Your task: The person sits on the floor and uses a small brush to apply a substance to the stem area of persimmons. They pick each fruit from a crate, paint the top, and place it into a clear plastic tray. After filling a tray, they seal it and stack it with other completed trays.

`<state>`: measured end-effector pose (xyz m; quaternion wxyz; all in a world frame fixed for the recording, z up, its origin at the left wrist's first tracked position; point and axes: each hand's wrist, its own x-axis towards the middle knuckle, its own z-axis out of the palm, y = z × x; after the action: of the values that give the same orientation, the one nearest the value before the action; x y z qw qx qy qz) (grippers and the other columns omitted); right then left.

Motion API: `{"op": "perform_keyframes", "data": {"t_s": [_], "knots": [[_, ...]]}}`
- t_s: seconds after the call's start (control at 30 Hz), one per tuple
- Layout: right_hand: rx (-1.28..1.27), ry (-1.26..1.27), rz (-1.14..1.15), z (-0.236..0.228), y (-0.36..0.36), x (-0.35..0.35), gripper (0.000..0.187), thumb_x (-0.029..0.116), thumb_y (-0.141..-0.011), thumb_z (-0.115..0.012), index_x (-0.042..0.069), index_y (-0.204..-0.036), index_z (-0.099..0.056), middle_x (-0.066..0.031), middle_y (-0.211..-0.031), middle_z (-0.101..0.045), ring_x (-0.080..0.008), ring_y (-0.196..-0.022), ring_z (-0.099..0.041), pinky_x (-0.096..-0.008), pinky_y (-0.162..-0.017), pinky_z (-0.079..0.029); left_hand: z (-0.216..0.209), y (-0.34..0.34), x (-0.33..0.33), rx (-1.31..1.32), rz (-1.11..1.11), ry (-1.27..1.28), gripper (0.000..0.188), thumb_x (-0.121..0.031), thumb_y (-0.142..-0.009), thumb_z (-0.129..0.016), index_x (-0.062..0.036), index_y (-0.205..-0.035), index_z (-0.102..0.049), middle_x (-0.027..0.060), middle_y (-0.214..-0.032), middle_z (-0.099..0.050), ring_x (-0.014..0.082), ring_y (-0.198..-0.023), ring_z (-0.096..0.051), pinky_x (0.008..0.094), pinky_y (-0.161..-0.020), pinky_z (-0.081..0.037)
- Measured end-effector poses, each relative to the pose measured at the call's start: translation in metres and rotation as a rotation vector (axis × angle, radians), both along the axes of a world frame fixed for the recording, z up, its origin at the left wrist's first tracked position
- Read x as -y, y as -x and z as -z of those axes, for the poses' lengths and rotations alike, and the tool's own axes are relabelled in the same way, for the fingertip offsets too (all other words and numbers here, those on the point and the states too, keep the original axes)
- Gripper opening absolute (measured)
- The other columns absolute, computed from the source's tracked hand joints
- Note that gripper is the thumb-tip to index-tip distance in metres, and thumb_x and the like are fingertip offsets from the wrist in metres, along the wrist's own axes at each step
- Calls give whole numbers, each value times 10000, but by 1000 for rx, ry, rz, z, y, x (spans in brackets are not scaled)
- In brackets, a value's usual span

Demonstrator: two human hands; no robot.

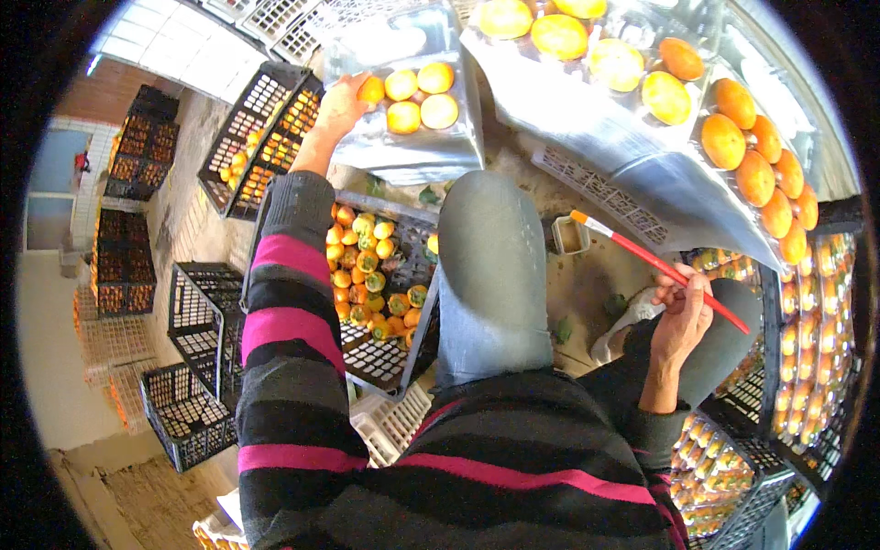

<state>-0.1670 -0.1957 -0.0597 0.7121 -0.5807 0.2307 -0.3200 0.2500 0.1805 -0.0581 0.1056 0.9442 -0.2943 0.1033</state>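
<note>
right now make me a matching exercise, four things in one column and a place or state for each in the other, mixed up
Column 1
1. brush
2. tub
3. left hand
4. left sleeve

Column 2
A. touching an orange fruit
B. dark with pink stripes
C. held in the right hand
D. on the floor, right of the left knee

Pairs: 1-C, 2-D, 3-A, 4-B

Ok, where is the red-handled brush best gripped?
Probably by its long, slim red handle, from the right, where the right hand holds it: the orange tip points up-left in the picture, so that side should keep fingers clear of it.
</note>
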Motion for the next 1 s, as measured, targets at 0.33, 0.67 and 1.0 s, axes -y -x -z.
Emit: {"op": "perform_keyframes", "data": {"t_s": [0.33,0.67,1.0], "knots": [[27,40,88,3,-4,8,369,285,-943,-405,-50,-1001,-550,-128,-714,-628,-138,-567,-574,-231,-504,-462,14,99,-62,-103,-131,800,402,-89,-808,-613,-43,-1184,-478,107,-985,-605,192,-915,-581,302,-741,-481],[5,2,51,1,-9,6,380,288,-936,-416,-59,-1007,-551,-124,-727,-626,-131,-569,-558,-226,-514,-460,218,255,-238,-579,-490,-244,254,-288,-800,-556,-55,-766,-651,159,-747,-634,355,-700,-616,412,-603,-482],[0,12,21,6,-5,5,380,305,-930,-435,-47,-1002,-558,-122,-738,-630,-129,-572,-558,-224,-509,-460,211,298,-167,-1022,-307,-558,377,-409,-713,-627,-53,-820,-691,107,-766,-674,235,-728,-660,351,-613,-507]]}}
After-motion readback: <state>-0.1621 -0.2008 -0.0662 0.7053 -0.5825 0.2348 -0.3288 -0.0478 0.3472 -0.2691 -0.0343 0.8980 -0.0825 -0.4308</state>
